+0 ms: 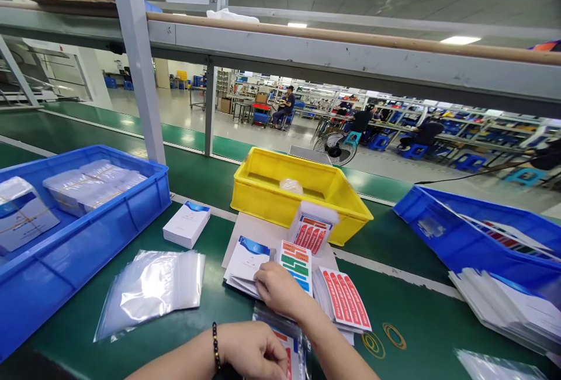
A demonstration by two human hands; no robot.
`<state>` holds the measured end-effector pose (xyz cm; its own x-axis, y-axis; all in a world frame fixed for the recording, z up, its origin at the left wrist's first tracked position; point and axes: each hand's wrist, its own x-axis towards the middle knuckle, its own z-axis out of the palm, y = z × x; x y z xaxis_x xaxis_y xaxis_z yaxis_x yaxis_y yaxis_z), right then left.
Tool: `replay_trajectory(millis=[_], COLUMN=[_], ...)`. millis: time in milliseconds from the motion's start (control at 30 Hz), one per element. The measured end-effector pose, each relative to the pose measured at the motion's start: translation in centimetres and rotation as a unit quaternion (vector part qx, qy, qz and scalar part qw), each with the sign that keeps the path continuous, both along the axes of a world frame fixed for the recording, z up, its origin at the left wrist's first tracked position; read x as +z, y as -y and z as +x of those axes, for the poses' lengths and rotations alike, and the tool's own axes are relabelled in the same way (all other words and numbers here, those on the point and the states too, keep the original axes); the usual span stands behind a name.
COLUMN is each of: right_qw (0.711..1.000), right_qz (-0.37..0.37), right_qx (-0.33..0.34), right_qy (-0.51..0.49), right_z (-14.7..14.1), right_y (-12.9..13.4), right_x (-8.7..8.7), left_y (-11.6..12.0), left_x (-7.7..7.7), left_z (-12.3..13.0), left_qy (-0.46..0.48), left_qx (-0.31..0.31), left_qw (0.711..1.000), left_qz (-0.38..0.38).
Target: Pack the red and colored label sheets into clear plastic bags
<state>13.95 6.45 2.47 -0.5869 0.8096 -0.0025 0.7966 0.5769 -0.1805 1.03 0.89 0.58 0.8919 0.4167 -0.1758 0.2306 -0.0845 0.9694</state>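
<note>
My left hand [254, 349], with a dark beaded bracelet at the wrist, is closed on a clear plastic bag [301, 353] with a red-and-white sticker sheet in it. Crossing in front of it, my right hand [280, 289] has its curled fingers at the right edge of a white booklet [248, 257] with a blue top, the uppermost of a small pile. Beside it lies a sheet of orange, green and blue stickers [297, 266], partly covered by my hand. A stack of red sticker sheets [344, 298] is to the right, and another stack [312, 231] leans against the yellow bin.
A yellow bin [302, 204] stands behind the piles. Blue bins [131, 193] flank the green table [210, 339]. Clear bags [153, 286] and a booklet stack [186, 225] lie left. Rubber bands [394, 336] and white booklets [504, 310] lie right. A shelf beam [328, 47] runs overhead.
</note>
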Motion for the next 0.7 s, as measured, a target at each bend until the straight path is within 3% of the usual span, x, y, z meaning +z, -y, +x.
replay_trajectory(millis=[100,167,267,367,500,600,700], right_qw=[0.998,0.988,0.93,0.884,0.889,0.904,0.891], right_qz=[0.037,0.096,0.201,0.233,0.223,0.225,0.255], right_qx=[-0.035,-0.076,-0.136,-0.181,-0.147,-0.091,-0.098], right_qy=[-0.022,-0.095,-0.275,-0.363,-0.37,-0.353,-0.363], right_z=[0.4,1.3,3.3,5.3,6.9,7.1,6.8], right_y=[0.0,0.1,0.4,1.4,3.6,5.2,5.9], right_x=[-0.2,0.2,1.6,3.6,4.8,4.4,3.9], left_y=[-0.1,-0.2,-0.4,-0.5,-0.8,-0.8,-0.8], left_x=[-0.4,-0.4,-0.1,0.3,0.5,0.5,0.0], left_z=[-0.1,-0.2,-0.2,0.0,0.2,0.2,0.4], left_qy=[0.013,0.031,0.055,0.065,0.111,0.145,0.146], left_qx=[0.011,0.025,0.05,0.11,0.199,0.187,0.165], left_qw=[1.0,0.999,0.997,0.988,0.958,0.954,0.961], left_qz=[0.001,-0.002,-0.028,-0.091,-0.172,-0.186,-0.167])
